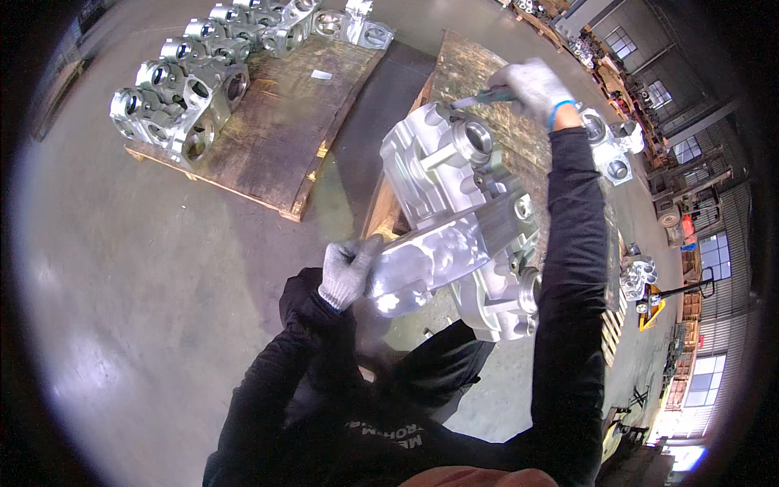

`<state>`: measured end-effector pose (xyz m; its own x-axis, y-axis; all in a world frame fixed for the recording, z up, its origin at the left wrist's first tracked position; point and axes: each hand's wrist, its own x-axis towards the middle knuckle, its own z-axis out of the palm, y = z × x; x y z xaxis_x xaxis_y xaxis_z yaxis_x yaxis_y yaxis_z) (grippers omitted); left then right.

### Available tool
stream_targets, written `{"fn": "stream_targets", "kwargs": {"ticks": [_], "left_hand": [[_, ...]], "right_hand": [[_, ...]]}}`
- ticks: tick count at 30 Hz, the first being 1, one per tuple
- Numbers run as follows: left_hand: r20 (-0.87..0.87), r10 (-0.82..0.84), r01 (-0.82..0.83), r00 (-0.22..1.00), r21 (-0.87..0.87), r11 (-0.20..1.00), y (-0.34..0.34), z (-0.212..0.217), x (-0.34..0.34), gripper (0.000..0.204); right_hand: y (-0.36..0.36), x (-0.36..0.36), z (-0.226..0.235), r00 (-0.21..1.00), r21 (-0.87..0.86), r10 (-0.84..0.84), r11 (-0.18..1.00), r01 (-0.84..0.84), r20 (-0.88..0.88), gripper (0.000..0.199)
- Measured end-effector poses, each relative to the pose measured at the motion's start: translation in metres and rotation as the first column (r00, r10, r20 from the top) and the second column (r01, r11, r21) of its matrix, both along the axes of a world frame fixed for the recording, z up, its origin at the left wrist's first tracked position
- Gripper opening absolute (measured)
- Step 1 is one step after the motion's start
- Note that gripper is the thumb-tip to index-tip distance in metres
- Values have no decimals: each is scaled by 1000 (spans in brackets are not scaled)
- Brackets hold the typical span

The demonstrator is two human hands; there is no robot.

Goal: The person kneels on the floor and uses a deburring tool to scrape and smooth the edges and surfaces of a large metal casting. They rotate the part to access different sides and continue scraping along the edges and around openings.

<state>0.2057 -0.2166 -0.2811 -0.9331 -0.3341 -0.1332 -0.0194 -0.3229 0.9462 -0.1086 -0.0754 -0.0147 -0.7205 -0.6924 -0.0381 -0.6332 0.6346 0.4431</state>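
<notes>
A large silvery metal casting (438, 252) with round bores and a smooth, shiny flat face lies in front of me, over the edge of a wooden pallet. My left hand (347, 272), in a pale knit glove, is closed on the casting's near left edge. At the far end, my gloved right hand (534, 88) grips a slim hand tool (487, 98) with a dark greenish handle and a short pale blade. Its tip points left, close to the casting's far top corner; whether it touches the metal I cannot tell.
The pallet (462, 69) extends beyond the casting, with another casting (613, 146) right of my forearm. Several similar castings (195, 105) stand in rows on a second pallet (284, 138) at the far left. A yellow pallet jack (651, 308) stands on the right.
</notes>
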Motion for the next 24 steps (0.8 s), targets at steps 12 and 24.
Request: {"fn": "stream_targets", "kwargs": {"ticks": [12, 24], "left_hand": [[-82, -88, 82, 993, -74, 994, -5, 6, 0, 39], [-28, -97, 96, 995, -43, 994, -4, 10, 2, 39]], "right_hand": [[-37, 79, -20, 959, -518, -245, 807, 283, 142, 36], [-30, 95, -28, 995, -486, -98, 869, 98, 24, 37]]}}
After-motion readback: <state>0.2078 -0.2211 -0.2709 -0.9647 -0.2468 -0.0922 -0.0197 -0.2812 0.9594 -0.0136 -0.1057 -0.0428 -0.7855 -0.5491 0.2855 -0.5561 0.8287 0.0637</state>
